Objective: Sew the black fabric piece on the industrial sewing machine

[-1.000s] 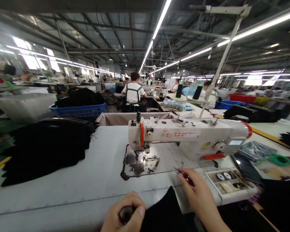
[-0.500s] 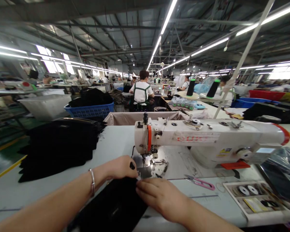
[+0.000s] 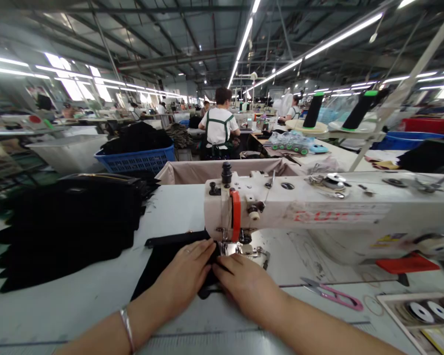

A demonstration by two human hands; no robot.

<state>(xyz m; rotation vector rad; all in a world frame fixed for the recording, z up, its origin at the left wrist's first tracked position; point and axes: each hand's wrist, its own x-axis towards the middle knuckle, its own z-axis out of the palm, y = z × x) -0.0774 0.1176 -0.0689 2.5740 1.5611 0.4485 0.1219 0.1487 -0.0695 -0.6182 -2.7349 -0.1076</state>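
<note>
Black cloth [image 3: 170, 261] lined up at needle [image 3: 225, 245]; my left hand [image 3: 185, 276] and right hand [image 3: 244, 286] press it flat, fingers together; stitching not started, I judge.

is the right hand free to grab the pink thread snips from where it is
Probably yes: the pink thread snips lie on bare table just right of the right hand, nothing between, though that hand presses the black fabric.

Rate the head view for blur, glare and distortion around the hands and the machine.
Head view: the left hand, right hand and black fabric at the sewing machine read clearly; the machine's right end smears; ceiling light strips and far windows blow out; wide-angle bending stretches the edges; the black fabric stack loses detail.
</note>
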